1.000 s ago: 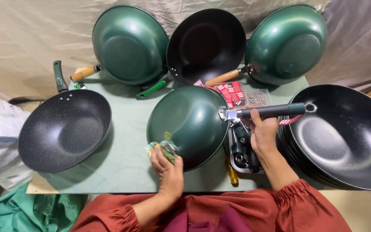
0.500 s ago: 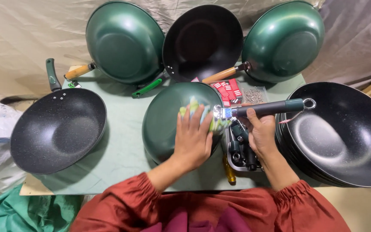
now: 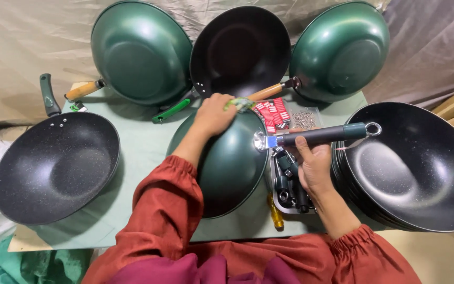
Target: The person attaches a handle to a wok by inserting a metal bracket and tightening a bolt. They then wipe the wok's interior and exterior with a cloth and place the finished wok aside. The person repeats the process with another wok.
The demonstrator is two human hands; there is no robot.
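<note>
My right hand (image 3: 315, 165) is clamped on the dark handle (image 3: 321, 135) so the upturned green wok (image 3: 227, 158) sits steady on the table (image 3: 143, 142) before me; my left hand (image 3: 214, 113) presses a small green cloth (image 3: 239, 103) against its far rim, fingers closed over the cloth; the tray of handle parts (image 3: 290, 184) lies beside my right wrist, within reach.

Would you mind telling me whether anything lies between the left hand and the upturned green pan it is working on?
Only a small green cloth, pinched under the fingertips of the left hand, lies against the back of the green pan. The right hand grips the pan's dark handle directly.
</note>
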